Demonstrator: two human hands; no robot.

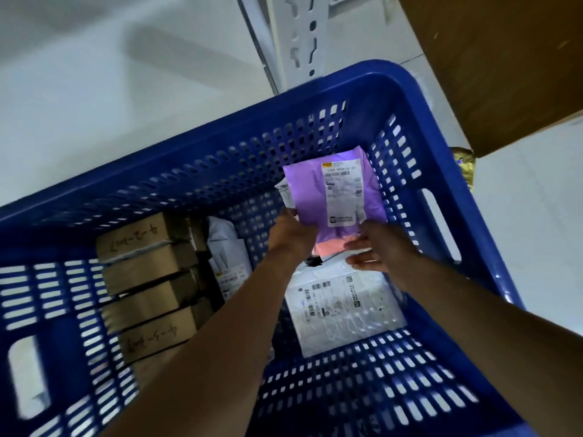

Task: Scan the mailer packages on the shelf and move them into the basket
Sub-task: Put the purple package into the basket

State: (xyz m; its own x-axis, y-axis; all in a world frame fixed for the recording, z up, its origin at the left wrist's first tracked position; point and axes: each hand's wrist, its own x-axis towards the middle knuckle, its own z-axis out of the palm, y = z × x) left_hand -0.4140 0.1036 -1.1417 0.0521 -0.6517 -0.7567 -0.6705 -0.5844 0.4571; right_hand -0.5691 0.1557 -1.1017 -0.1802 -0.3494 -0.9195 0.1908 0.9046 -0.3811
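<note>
Both my arms reach down into a blue perforated basket (pixel 356 86). My left hand (pixel 291 230) grips the lower left edge of a purple mailer (pixel 309 197) with a white shipping label, which leans against the basket's far wall. My right hand (pixel 377 247) lies at the mailer's lower right corner, fingers fairly straight and touching it. A white mailer (pixel 344 307) with barcodes lies flat on the basket floor beneath my right hand. Another white mailer (pixel 225 247) stands on edge in the middle.
Several brown cardboard boxes (pixel 148 275) with handwritten marks are stacked along the basket's left side. A white metal shelf post (pixel 303 36) rises beyond the basket. A large brown carton (pixel 492 67) sits at the upper right, with a gold packet (pixel 463 165) below it.
</note>
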